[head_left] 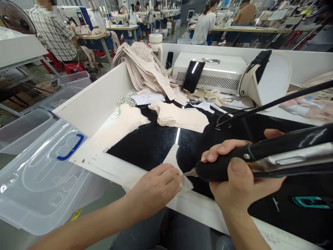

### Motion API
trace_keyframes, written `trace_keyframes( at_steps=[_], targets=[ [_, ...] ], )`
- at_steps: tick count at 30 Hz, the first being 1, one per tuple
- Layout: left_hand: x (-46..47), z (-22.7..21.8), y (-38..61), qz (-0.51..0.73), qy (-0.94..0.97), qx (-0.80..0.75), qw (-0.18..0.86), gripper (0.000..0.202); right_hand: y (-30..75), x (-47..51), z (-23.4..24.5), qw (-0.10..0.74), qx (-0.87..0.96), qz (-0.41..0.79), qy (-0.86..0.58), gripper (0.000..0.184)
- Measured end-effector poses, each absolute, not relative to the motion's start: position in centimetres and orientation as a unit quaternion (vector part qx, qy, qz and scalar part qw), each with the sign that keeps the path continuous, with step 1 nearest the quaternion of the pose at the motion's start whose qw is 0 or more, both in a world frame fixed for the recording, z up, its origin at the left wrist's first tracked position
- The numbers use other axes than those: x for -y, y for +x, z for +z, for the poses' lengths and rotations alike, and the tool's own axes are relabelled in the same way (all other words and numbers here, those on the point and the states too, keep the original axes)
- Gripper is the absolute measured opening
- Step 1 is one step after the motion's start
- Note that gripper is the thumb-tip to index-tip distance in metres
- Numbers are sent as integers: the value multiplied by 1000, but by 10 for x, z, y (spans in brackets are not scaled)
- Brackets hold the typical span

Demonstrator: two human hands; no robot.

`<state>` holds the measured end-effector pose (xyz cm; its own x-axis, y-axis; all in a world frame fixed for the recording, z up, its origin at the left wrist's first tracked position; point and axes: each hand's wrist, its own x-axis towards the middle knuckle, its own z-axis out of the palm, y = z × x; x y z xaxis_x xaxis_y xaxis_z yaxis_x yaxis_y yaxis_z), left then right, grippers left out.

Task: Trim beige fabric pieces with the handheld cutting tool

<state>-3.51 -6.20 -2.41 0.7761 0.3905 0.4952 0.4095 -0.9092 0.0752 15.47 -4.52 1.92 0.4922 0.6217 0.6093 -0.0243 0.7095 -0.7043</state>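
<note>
My left hand [153,189] is closed in a pinch on a pale cream fabric piece [172,157] at the front edge of the glossy black work surface [140,146]. A thin, translucent edge of material [186,184] shows beyond the fingertips. In my right hand [240,187] is a thick black handheld tool [218,168] with a long metal lever, its narrow tip close to the left fingertips. Whether the tip touches the fabric I cannot tell. Behind lie a stack of cut cream fabric pieces [179,118] and another cream stack [127,121] to the left.
Beige straps [145,67] are heaped over the white side panel [96,100]. A phone [193,74] leans on a white vented machine [210,69]. Teal thread snips [310,202] lie at right; a black cable [281,100] crosses above. Clear lidded bins [33,166] stand left. Several people work behind.
</note>
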Motion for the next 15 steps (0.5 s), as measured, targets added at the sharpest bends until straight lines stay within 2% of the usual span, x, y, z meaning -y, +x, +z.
trace_keyframes(
  at_steps=[15],
  targets=[
    [48,-30,-50,-223,-946,235,-28,20,151,41,22,814,433,193,-335,59]
  ],
)
